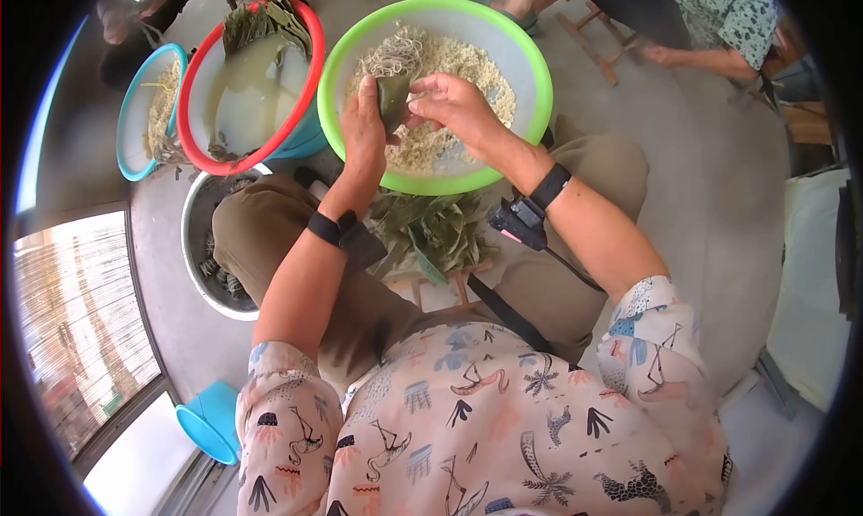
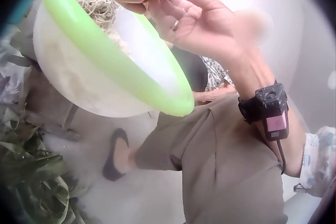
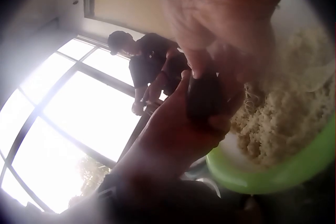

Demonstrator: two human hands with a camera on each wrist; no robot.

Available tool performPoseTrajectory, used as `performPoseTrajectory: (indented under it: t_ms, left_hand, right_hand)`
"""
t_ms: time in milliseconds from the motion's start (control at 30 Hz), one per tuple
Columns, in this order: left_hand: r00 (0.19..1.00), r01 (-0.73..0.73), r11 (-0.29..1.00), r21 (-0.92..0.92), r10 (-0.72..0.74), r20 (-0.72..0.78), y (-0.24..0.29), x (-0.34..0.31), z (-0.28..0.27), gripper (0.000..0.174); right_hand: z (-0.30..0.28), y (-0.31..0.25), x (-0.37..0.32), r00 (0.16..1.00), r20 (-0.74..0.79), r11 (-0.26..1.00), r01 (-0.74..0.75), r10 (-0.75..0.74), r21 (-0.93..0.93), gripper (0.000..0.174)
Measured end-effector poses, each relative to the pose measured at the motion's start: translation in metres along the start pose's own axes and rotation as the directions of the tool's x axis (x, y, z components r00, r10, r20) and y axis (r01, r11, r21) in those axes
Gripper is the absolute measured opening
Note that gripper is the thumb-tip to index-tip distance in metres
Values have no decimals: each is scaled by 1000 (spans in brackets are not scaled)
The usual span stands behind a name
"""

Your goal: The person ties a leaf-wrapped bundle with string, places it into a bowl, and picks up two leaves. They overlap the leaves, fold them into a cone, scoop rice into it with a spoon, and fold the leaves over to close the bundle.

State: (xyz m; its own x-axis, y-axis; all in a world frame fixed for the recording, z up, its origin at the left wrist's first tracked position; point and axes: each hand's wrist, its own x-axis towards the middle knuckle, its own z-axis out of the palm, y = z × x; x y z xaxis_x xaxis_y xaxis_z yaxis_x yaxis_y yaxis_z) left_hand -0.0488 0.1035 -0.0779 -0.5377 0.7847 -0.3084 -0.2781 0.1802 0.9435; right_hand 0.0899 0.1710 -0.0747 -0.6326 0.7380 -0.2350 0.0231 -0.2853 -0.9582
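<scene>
My left hand [image 1: 362,125] grips a dark green leaf packet [image 1: 393,102], thumb along its side and fingers round the back, above a green-rimmed basin [image 1: 541,102]. My right hand [image 1: 454,107] is at the packet's right side. In the left wrist view its palm faces up with fingers loosely extended, fingertips right at the packet. Inside the basin lies pale, grainy rice [image 1: 481,62], with a tangle of thin string [image 1: 393,53] on top at the far side. The right wrist view shows the packet [image 3: 203,95] dark and partly covered by fingers.
Loose leaves [image 1: 431,233] lie between my knees. On the left stand a red-rimmed tub [image 1: 183,111] with leaves in cloudy water, a smaller blue-rimmed basin [image 1: 122,125], a metal bowl [image 1: 187,246] of dark bundles and a blue bucket [image 1: 211,422]. Other people [image 3: 149,58] sit nearby.
</scene>
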Motion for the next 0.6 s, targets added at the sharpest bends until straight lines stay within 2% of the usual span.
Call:
performPoseTrajectory:
  t_ms: [33, 133, 167, 200, 233, 300, 333, 400, 467, 533, 600]
  left_hand:
    - [999, 20, 1000, -23, -19, 49, 0, 1, -6, 49]
    - [999, 48, 998, -41, -48, 2, 3, 1, -16, 50]
    - [999, 42, 998, -50, -42, 3, 2, -1, -21, 50]
    - [999, 42, 995, -86, -41, 9, 3, -3, -23, 50]
    - [999, 43, 991, -123, -42, 15, 5, -6, -25, 50]
    - [999, 31, 988, -148, -27, 29, 10, -13, -27, 50]
    - [999, 25, 986, -164, -19, 38, 16, -15, -30, 50]
    - [998, 30, 981, -191, -19, 60, 26, -19, -32, 49]
    - [996, 31, 975, -218, -13, 83, 39, -21, -34, 49]
    - [995, 78, 965, -250, -60, 79, 44, -18, -39, 48]
    - [995, 76, 956, -285, -53, 89, 47, -21, -38, 48]
  right_hand:
    - [-1, 2, 1, 1000, 3, 1000, 3, -3, -12, 27]
    - [-8, 3, 7, 1000, 19, 989, 4, -1, -149, 24]
    - [-14, 4, 10, 996, 8, 899, -81, 94, -429, 23]
    - [-22, 4, 14, 984, -34, 725, -153, 176, -671, 23]
    - [-29, 4, 19, 985, -38, 718, -150, 170, -680, 23]
    - [-39, 5, 30, 1000, 0, 625, 19, -31, -780, 20]
    - [-42, 3, 40, 1000, -3, 616, 14, -27, -788, 20]
    - [-50, 0, 62, 974, -229, 897, -108, 9, -428, 15]
    - [-53, -2, 85, 964, -267, 907, -116, 4, -405, 16]
    - [-50, 5, 109, 922, -385, 936, -163, 33, -310, 19]
    - [-54, 8, 121, 921, -388, 929, -167, 27, -331, 21]
